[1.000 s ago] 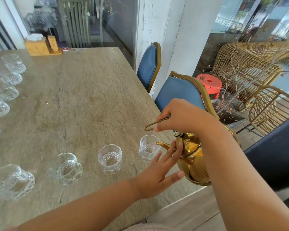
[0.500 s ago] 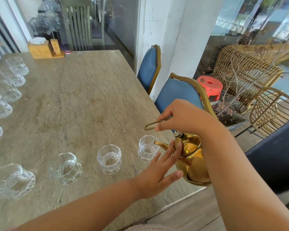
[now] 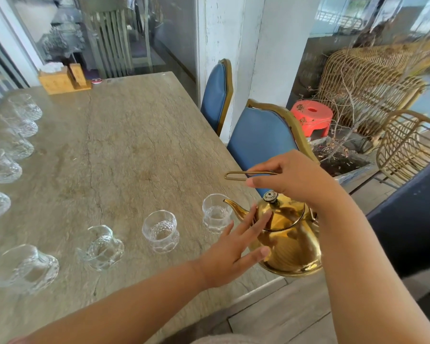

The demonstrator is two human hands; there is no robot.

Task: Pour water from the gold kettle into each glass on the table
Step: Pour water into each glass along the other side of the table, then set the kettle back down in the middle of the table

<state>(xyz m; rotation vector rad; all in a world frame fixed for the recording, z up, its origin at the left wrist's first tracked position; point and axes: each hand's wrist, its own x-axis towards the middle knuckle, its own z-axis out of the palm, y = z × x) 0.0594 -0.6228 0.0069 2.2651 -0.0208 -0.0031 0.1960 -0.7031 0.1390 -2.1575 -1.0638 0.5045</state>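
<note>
The gold kettle [image 3: 292, 242] hangs over the table's near right edge, held by its thin wire handle in my right hand [image 3: 291, 177]. Its spout tip sits at the rim of the nearest-right glass [image 3: 216, 214], which holds some water. My left hand [image 3: 233, 249] is spread flat, fingertips pressing on the kettle's lid. Two more cut glasses [image 3: 160, 230] [image 3: 102, 247] stand in a row to the left, and another glass [image 3: 25, 268] at the near left. Several further glasses [image 3: 0, 167] line the left edge.
The stone table [image 3: 124, 150] stretches away to a wooden napkin holder [image 3: 60, 79] at the far end. Two blue chairs [image 3: 261, 135] stand along the right side. A red stool [image 3: 310, 115] and rattan chairs [image 3: 405, 142] lie beyond.
The kettle has tilted back slightly and risen, its spout lifting to the glass rim. Both hands keep their hold; the view has shifted a little to the left.
</note>
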